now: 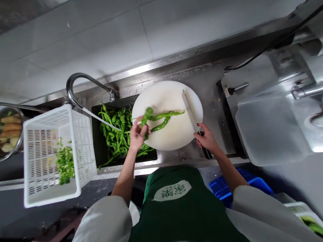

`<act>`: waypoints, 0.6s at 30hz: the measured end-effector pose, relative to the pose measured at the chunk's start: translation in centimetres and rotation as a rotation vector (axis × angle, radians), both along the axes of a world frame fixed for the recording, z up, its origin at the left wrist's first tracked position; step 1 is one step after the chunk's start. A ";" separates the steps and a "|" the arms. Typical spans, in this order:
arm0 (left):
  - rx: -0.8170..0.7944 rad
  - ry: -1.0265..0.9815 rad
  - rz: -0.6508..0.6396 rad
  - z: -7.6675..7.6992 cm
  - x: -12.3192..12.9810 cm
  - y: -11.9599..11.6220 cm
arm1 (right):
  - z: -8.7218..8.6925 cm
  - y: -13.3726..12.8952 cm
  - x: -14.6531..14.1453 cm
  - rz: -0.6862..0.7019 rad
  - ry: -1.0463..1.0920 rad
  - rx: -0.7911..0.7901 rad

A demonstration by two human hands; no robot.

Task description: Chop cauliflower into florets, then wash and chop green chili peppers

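Observation:
My left hand [138,135] is closed around a green chili pepper [148,114], slightly blurred, above the left side of the round white cutting board [171,142]. Two or so long green peppers [162,125] lie on the board just right of those fingers. At the board's right edge my right hand [206,139] grips the black handle of a kitchen knife [190,112], whose blade points away from me over the board. Left of the board, a sink basin is full of whole green peppers [116,130], partly hidden behind my left hand and the board.
A white plastic basket [75,152] with chopped green peppers [65,164] stands left of the basin. Curved faucets [81,74] rise behind. A metal bowl [21,146] of vegetables sits far left. On the right is a metal machine with a translucent lid [270,131]; a blue crate [254,184] is below.

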State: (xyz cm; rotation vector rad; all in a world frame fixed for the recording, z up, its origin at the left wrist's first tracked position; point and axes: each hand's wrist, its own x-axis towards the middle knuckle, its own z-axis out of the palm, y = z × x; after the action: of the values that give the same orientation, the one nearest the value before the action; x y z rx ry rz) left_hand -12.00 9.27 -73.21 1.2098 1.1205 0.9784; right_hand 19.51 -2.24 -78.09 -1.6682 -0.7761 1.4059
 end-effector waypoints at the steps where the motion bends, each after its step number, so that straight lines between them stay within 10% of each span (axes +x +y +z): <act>1: 0.020 0.110 -0.131 -0.4 0.1 -1.1 | 0.2 0.1 0.0 0.004 0.003 -0.007; 4: 0.101 0.445 -0.311 -2.6 1.5 -3.3 | 0.6 0.2 -0.1 -0.004 0.025 -0.007; 9: 0.236 0.736 -0.254 -6.2 5.1 -3.1 | 0.5 0.2 -0.5 -0.029 0.030 0.000; 14: 0.232 0.866 -0.301 -5.4 6.3 -0.2 | 0.2 0.3 0.2 0.005 -0.006 0.014; 18: 0.229 1.004 -0.091 -4.3 6.4 1.9 | -0.3 0.4 1.7 0.118 -0.242 0.052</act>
State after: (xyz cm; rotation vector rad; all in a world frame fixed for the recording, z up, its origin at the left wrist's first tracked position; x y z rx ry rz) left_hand -5.60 11.16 -77.51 2.0153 1.7138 0.3915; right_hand 21.21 -1.87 -78.41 -1.7974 -1.0534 1.2640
